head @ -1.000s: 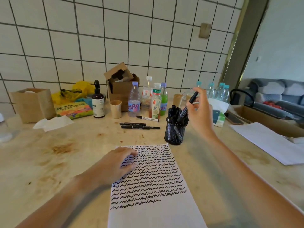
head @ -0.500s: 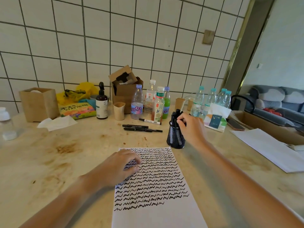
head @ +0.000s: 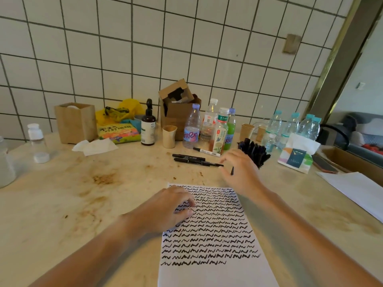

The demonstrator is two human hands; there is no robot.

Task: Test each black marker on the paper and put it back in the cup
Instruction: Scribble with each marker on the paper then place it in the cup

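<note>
A white paper (head: 217, 272) covered with rows of black squiggles lies in front of me. My left hand (head: 172, 210) rests flat on its upper left part and holds nothing. A black mesh cup (head: 262, 160) full of black markers (head: 251, 147) stands behind the paper's upper right corner, partly hidden by my right hand (head: 240, 172). That hand hovers just left of the cup, above the table. A short dark piece of a black marker (head: 232, 171) shows under its fingers, so it seems to grip one.
Two loose black markers (head: 189, 157) and a white-bodied one (head: 206, 151) lie behind the paper. Bottles (head: 191, 129), paper cups (head: 169, 136), a cardboard box (head: 176, 112) and a tissue pack (head: 297, 154) line the back. Another white sheet (head: 356, 191) lies right.
My right hand lowered the marker it held into the cup, then pulled back left and down toward the paper. My left hand has stayed on the paper.
</note>
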